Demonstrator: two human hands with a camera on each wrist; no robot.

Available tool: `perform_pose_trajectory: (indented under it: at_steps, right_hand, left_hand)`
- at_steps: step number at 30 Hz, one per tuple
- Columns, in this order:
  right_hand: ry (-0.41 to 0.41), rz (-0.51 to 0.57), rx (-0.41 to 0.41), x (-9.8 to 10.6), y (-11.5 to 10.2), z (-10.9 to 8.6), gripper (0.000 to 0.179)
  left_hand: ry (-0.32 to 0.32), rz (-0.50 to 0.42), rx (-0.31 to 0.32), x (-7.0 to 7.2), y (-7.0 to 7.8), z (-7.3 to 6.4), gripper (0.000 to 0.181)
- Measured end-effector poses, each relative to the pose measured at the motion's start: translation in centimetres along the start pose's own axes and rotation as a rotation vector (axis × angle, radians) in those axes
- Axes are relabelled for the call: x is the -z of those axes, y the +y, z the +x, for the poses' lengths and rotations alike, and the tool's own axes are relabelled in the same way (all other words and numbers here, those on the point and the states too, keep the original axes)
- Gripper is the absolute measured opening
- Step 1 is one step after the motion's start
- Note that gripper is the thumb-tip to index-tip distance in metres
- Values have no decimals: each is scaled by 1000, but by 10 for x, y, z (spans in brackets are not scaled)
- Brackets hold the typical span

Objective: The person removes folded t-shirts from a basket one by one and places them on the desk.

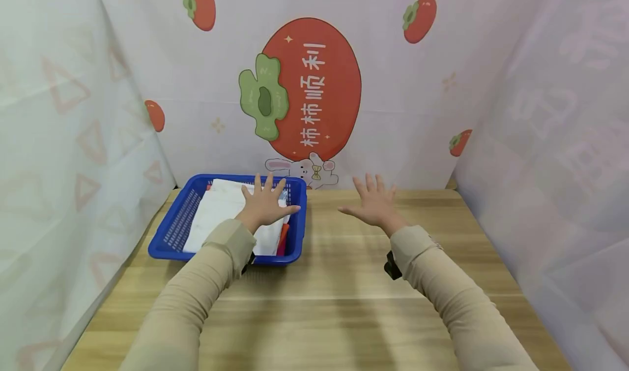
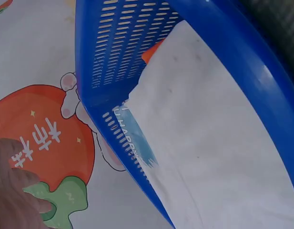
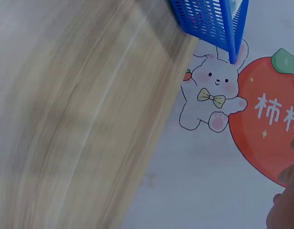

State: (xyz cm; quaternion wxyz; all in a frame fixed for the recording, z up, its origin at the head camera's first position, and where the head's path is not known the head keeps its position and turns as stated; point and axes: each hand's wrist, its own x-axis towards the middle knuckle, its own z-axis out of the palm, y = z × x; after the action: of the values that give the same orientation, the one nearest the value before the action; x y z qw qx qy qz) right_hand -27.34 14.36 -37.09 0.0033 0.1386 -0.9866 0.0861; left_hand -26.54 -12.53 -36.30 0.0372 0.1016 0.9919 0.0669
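Note:
My left hand (image 1: 267,203) is held out with its fingers spread, overlapping the blue plastic basket (image 1: 301,218) in the head view. Inside the basket lies folded white cloth (image 1: 211,210), with a bit of orange-red fabric (image 1: 283,239) showing at its right side. The left wrist view shows the white cloth (image 2: 199,109) close up, with a pale blue printed patch (image 2: 136,136) beside the slotted wall. To the right of the basket, my right hand (image 1: 375,203) hovers over the wooden table, fingers spread and holding nothing.
The basket stands at the back left of the wooden table (image 1: 354,283). A white backdrop sheet (image 1: 388,98) printed with persimmons and a rabbit hangs behind the table. More sheets (image 1: 565,142) flank both sides. Dark wrist devices (image 1: 392,266) show under the sleeves.

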Motion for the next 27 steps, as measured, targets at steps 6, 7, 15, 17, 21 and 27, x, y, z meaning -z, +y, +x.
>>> perform_pose_trajectory:
  at_steps: [6,7,15,17,21,27]
  right_hand:
    - [-19,2,19,-3,-20,5,93]
    - [-21,6,26,-4,-24,5,94]
    - [-38,-23,61,-12,-55,13,96]
    - [-48,1,66,-13,-63,15,96]
    - [-59,20,80,-15,-76,19,95]
    - [-78,50,103,-19,-91,22,93]
  left_hand:
    - [0,-9,30,3,-19,-6,88]
    - [0,-12,34,3,-23,-7,88]
    - [-15,-16,75,4,-47,-20,89]
    - [-10,-12,84,5,-54,-23,89]
    - [-7,-8,102,9,-65,-29,89]
    - [-11,-4,135,10,-84,-37,92]
